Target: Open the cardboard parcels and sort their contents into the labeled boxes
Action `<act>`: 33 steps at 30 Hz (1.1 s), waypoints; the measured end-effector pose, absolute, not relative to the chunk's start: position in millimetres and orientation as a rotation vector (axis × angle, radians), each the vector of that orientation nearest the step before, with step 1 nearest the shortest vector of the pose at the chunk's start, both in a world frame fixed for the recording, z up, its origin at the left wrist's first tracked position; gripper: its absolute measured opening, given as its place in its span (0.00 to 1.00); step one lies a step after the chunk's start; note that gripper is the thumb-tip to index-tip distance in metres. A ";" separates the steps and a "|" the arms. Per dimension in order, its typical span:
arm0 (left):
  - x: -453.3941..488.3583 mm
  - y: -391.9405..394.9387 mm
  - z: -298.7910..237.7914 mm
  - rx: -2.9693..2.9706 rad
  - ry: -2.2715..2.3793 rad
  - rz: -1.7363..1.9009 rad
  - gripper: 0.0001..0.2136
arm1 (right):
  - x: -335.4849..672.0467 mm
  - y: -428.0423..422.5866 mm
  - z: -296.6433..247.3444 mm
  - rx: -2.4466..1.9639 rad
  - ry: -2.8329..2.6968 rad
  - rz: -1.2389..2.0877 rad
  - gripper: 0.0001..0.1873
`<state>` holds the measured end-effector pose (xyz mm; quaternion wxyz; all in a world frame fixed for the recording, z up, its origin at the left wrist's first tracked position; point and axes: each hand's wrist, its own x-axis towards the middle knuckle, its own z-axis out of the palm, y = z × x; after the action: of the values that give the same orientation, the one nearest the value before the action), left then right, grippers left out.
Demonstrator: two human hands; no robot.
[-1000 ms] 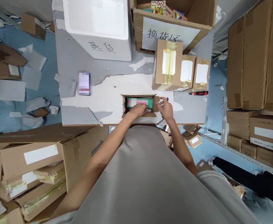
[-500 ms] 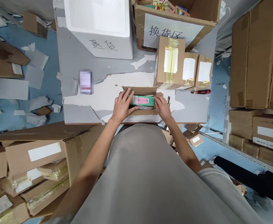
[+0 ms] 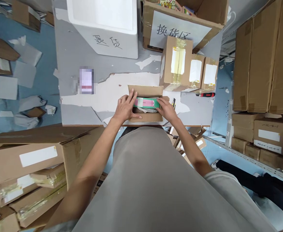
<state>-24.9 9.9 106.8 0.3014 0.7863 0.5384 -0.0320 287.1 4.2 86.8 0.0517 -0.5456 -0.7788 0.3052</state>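
A small open cardboard box lies on the table in front of me, its long flaps folded out. In it is a slim green and pink box with crumpled whitish paper along its near side. My left hand grips the left end of the cardboard box, thumb on the near flap and fingers toward the far one. At the other end, my right hand has its thumb and fingers around the right end of the green and pink box. Its fingertips are partly hidden in the opening.
Behind stand a white foam bin and a large labelled carton. Taped parcels sit at right, near a red and black cutter. A phone-like screen, blurred, lies left. A big carton of parcels stands lower left.
My right hand has moved slightly left over the end of the green and pink box. The cardboard box's near flap shows more. The whole view has shifted slightly.
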 end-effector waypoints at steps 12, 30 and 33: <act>-14.1 7.5 113.2 2.094 1.453 -0.154 0.80 | 201.5 17.6 122.7 -1.947 -2.875 0.771 0.27; -23.7 7.0 94.2 1.907 1.428 0.248 0.79 | 188.3 19.9 126.0 -2.048 -2.807 0.770 0.24; -33.7 8.9 94.6 1.688 1.367 0.511 0.83 | 206.0 12.6 142.8 -2.022 -2.642 0.831 0.20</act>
<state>-33.7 8.9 94.6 0.4399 0.6794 0.5501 0.2056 206.0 12.6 142.8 -0.1433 -0.5836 -0.7624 0.2399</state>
